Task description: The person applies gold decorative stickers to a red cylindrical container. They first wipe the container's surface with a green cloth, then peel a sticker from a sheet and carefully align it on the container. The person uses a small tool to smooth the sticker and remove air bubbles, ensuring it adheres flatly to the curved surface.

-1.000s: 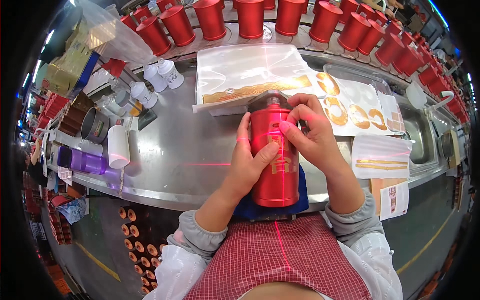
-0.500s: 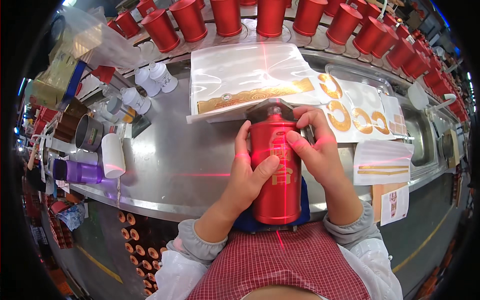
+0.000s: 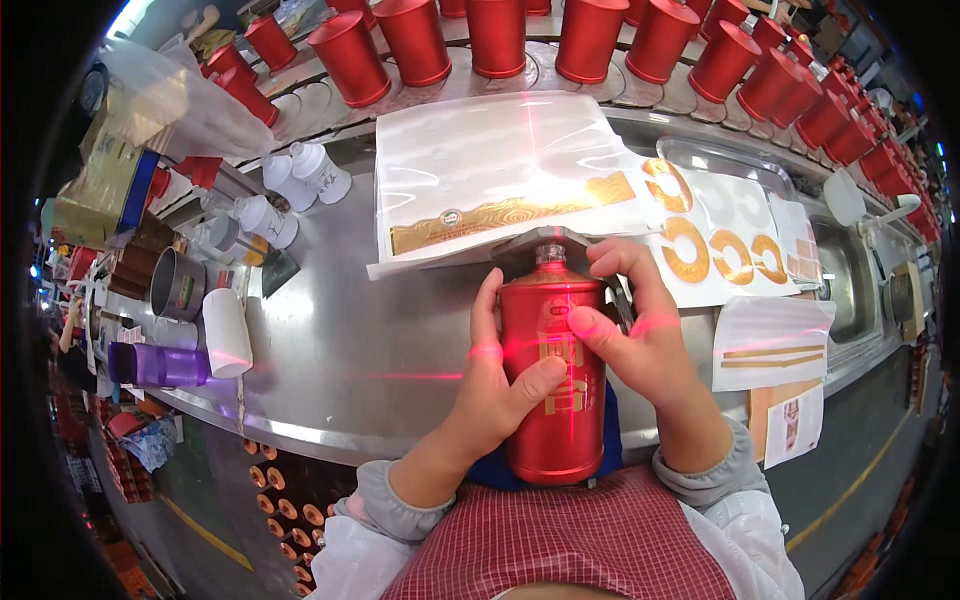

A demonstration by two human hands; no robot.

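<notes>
Bottle (image 3: 555, 435), one: red, cylindrical, satin-sheened, gold-lettered down the front, clear-necked at twelve o'clock. It is clasped between the left hand (image 3: 490, 390) at nine o'clock and the right hand (image 3: 640, 355) at two, over the metal counter's (image 3: 330, 340) near edge.

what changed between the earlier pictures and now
The red bottle has come closer to the person's body. The right hand has spread its fingers and thumb further apart. The left hand still holds the bottle's side; the sticker sheet lies as before.
</notes>
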